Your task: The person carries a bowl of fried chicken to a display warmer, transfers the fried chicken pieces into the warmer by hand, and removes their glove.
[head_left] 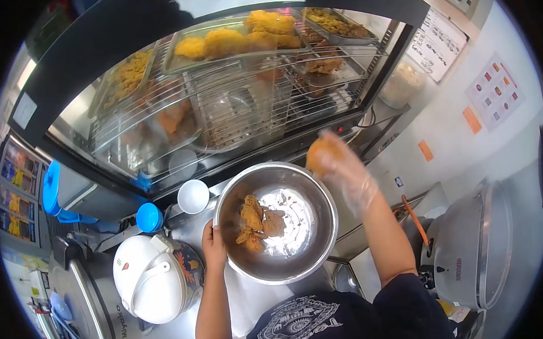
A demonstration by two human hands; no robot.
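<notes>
A large steel bowl (pixel 277 277) stands on the counter, with several pieces of brown fried chicken (pixel 252 221) at its left side. My left hand (pixel 213 246) grips the bowl's left rim, thumb on the edge. Up and to the right of the bowl, my right hand (pixel 343 170), in a clear plastic glove, is closed on an orange-brown fried piece (pixel 320 156). That hand is slightly blurred.
Behind the bowl stands a glass display case (pixel 282 139) with trays of fried food on wire racks. A white cup (pixel 193 197), a blue cup (pixel 149 217) and a white thermos pot (pixel 150 281) are at the left. A large metal pot (pixel 460 252) is at the right.
</notes>
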